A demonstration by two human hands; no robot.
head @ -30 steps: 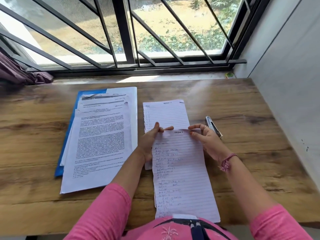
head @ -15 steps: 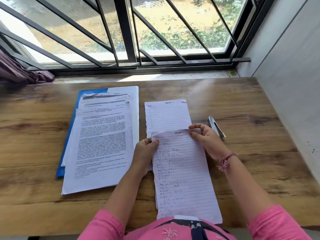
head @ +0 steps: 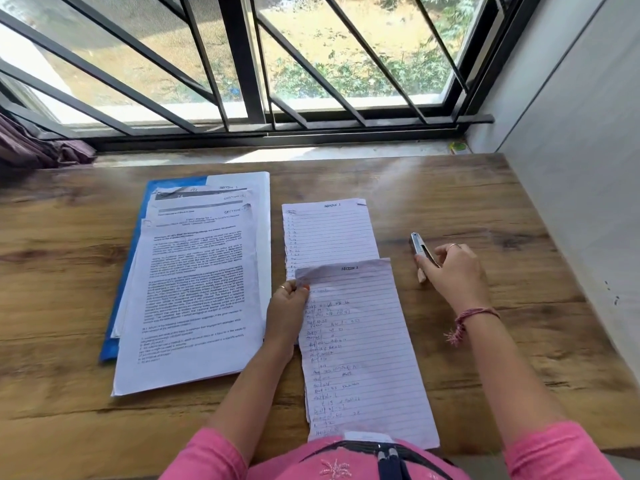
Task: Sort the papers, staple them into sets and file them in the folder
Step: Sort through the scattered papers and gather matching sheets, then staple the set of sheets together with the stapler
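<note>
While the left hand point(head: 288, 308) pinches the lined sheets point(head: 360, 344) at their top left corner and the right hand point(head: 450, 271) curls round the stapler point(head: 420, 247) just right of them (barely lifted, if at all), any slip could misalign the set.

— Where is the left hand point(head: 287, 308)?
— Low and near the body, forearm running up from a pink sleeve, thumb and fingers pinched on a sheet's upper left corner. A ring shows on one finger.
— And the right hand point(head: 450, 271)?
— Stretched further out to the right, back of the hand up, fingers curled down onto the stapler point(head: 421, 249). A ring on one finger, a pink thread band at the wrist.
</note>
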